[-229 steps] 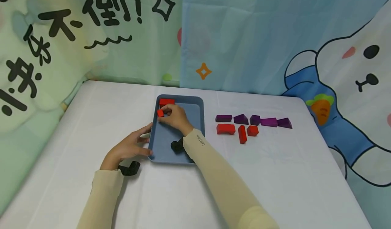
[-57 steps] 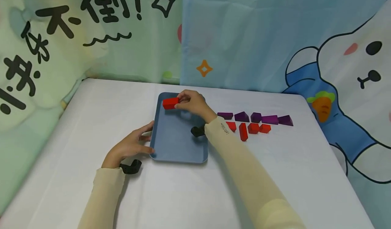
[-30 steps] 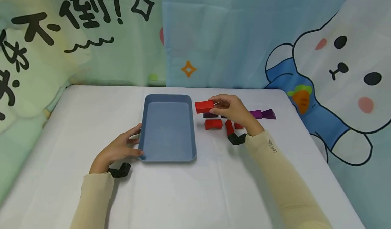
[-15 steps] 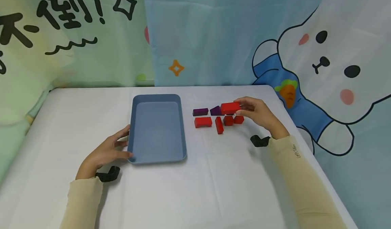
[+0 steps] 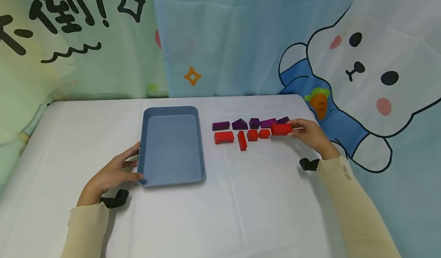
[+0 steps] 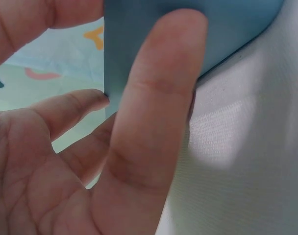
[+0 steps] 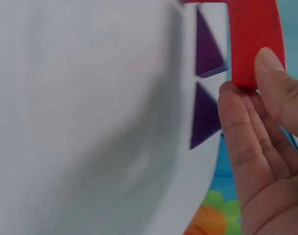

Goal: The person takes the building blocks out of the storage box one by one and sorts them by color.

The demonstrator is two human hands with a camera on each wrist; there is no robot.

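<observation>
My right hand (image 5: 311,135) pinches a red rectangular block (image 5: 281,129) between thumb and fingers, at the right end of a row of red blocks. In the right wrist view the thumb lies on the face of this block (image 7: 257,44). Whether it touches the table cannot be told. My left hand (image 5: 111,175) rests against the left side of a blue-grey tray (image 5: 172,147), its fingers fairly straight. The left wrist view shows the thumb and fingertips touching the tray's wall (image 6: 120,54). The tray holds nothing.
Behind the red row lies a row of several purple blocks (image 5: 239,124). The red row includes a notched block (image 5: 224,137), a narrow upright-lying block (image 5: 242,140) and two small ones (image 5: 252,135). All lie on a white-covered table (image 5: 186,219) before a printed curtain.
My right hand has lifted the red block out of the tray and carried it right to the end of the red row. An earlier small red block also moved there. My left hand stays at the tray.
</observation>
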